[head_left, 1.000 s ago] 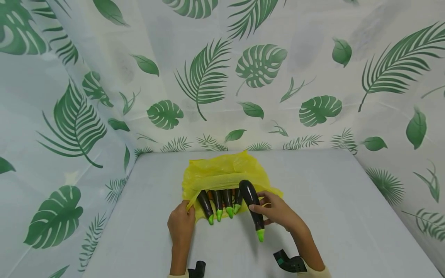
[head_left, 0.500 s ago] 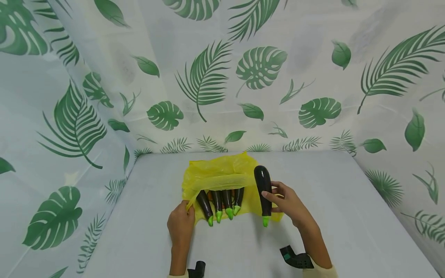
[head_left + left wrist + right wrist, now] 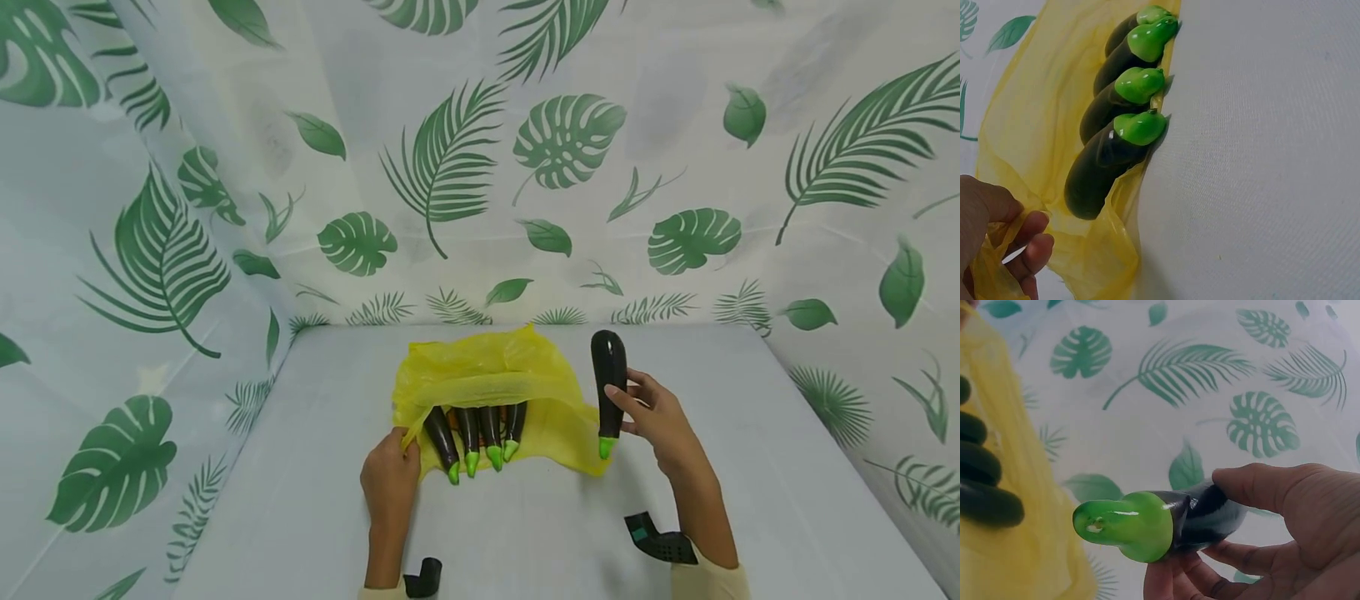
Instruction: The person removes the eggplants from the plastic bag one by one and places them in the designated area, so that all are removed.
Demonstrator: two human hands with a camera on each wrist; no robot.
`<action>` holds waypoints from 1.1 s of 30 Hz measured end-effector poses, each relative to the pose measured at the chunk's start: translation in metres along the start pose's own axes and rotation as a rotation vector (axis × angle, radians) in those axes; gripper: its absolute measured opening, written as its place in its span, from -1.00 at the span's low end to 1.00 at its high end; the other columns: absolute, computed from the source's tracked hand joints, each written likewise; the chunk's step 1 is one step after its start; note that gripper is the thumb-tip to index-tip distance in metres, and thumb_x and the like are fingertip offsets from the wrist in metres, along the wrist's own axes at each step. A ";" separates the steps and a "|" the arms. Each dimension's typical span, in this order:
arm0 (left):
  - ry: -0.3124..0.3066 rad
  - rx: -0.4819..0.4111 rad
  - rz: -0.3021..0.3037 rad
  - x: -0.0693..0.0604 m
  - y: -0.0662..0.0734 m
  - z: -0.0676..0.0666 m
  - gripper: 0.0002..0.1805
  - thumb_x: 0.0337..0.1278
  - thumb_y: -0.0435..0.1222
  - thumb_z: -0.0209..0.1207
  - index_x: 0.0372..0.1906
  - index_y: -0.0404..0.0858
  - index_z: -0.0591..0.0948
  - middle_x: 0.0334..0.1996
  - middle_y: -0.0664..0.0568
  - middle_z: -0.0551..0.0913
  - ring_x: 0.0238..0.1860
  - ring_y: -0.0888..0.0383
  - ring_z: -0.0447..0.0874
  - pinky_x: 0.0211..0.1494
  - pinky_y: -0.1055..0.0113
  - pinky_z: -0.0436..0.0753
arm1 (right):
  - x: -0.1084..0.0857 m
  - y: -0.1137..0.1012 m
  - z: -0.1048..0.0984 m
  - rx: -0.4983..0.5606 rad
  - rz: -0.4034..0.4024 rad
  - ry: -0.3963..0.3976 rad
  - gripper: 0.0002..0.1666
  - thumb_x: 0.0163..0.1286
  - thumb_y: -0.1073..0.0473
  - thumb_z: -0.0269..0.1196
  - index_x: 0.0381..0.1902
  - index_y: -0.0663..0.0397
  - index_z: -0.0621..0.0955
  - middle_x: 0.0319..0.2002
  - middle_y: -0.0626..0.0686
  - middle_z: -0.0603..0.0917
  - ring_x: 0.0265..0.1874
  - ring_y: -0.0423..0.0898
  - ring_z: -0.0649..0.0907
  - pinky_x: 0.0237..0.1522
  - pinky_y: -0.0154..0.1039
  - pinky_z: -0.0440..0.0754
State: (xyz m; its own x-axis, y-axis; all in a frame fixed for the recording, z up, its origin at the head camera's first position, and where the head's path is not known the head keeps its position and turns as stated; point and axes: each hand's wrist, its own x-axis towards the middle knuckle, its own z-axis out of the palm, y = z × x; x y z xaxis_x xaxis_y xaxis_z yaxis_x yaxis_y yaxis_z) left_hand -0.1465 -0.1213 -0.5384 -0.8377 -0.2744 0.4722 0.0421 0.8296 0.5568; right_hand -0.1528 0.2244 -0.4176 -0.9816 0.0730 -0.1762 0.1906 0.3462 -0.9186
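Note:
My right hand (image 3: 660, 421) grips a dark eggplant (image 3: 609, 375) with a green stem end, held up at the right side of a yellow plastic bag (image 3: 480, 362). In the right wrist view, thumb and fingers wrap that eggplant (image 3: 1207, 515), its green cap (image 3: 1141, 525) toward the camera. My left hand (image 3: 392, 471) pinches the bag's near left edge. Several more eggplants (image 3: 468, 437) lie side by side in the bag's mouth, green ends toward me. The left wrist view shows them in a row (image 3: 1107, 165), with the pinched film (image 3: 1016, 228) between thumb and fingers.
A white table (image 3: 720, 400) carries the bag. Leaf-printed cloth walls (image 3: 480, 167) rise behind it and at both sides. A black wrist camera mount (image 3: 660, 542) sits on the right forearm, another (image 3: 423, 579) on the left.
My right hand has carried the eggplant right and away from me, from the bag's mouth to beyond its right edge. The left hand stays on the bag, and the other eggplants lie as before.

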 end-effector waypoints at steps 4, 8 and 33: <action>0.003 0.002 0.005 0.000 0.000 -0.001 -0.92 0.04 -0.41 0.25 -0.33 -0.33 0.70 -0.58 -0.03 0.66 -0.61 0.17 0.45 -0.51 0.30 0.44 | 0.003 0.004 -0.009 0.029 0.021 0.029 -0.10 0.44 -0.16 0.10 0.54 0.13 0.06 0.36 0.34 0.31 0.08 -0.04 0.58 0.02 -0.22 0.64; -0.003 0.003 0.008 0.001 0.002 -0.002 -0.90 0.04 -0.41 0.24 -0.32 -0.33 0.70 -0.58 -0.03 0.67 -0.61 0.17 0.46 -0.51 0.29 0.44 | 0.006 0.008 -0.016 0.060 0.033 0.043 -0.08 0.45 -0.18 0.08 0.55 0.12 0.01 0.37 0.34 0.29 0.12 -0.03 0.53 0.01 -0.27 0.64; -0.012 0.021 0.011 -0.002 0.006 -0.003 -0.89 0.04 -0.41 0.25 -0.30 -0.33 0.70 -0.52 -0.05 0.71 -0.56 0.12 0.57 -0.48 0.22 0.51 | 0.034 0.060 -0.028 0.115 0.203 0.105 -0.03 0.40 -0.21 0.12 0.49 0.31 0.09 0.39 0.39 0.26 0.30 0.24 0.40 0.28 0.17 0.39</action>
State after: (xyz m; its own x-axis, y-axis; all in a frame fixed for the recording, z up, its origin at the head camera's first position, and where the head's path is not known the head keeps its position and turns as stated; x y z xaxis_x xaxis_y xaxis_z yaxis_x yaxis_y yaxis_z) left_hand -0.1429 -0.1174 -0.5338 -0.8436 -0.2598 0.4700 0.0399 0.8425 0.5372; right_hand -0.1748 0.2741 -0.4687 -0.9164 0.2285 -0.3286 0.3755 0.2066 -0.9035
